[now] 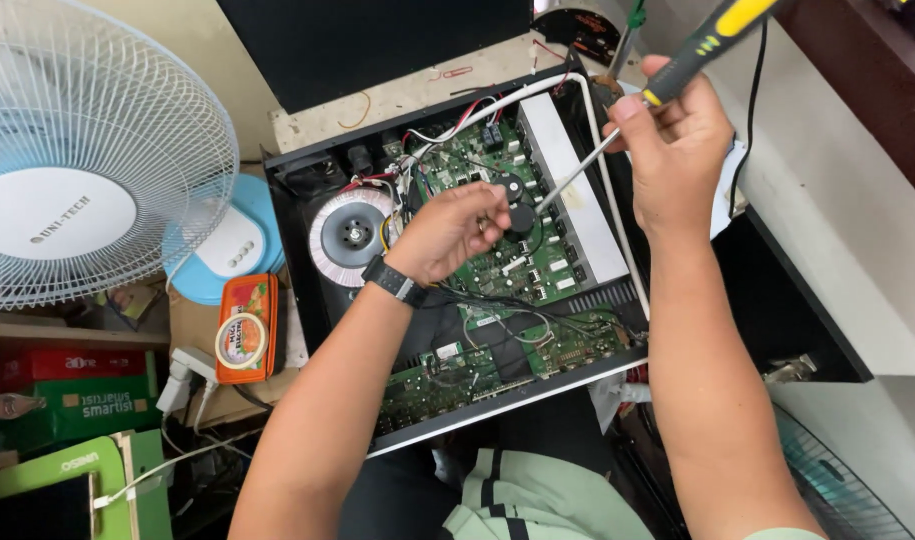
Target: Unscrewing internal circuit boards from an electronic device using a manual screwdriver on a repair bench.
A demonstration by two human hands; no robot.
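An opened black amplifier chassis (307,290) lies below me, with green circuit boards (517,265), a round silver transformer (349,236) and a long white heat sink (577,190) inside. My right hand (677,150) grips a black-and-yellow screwdriver (692,52); its metal shaft slants down to the board near a black capacitor (520,217). My left hand (452,230), with a black wristwatch (393,281), rests on the board beside the screwdriver tip, fingers curled over small parts. Whether it pinches anything is hidden.
A white and light-blue fan (77,150) stands at the left with its blue base (227,250). An orange tin (245,328) lies beside the chassis. A white power strip (182,375), boxes and cables crowd the lower left. A black panel (377,40) sits behind.
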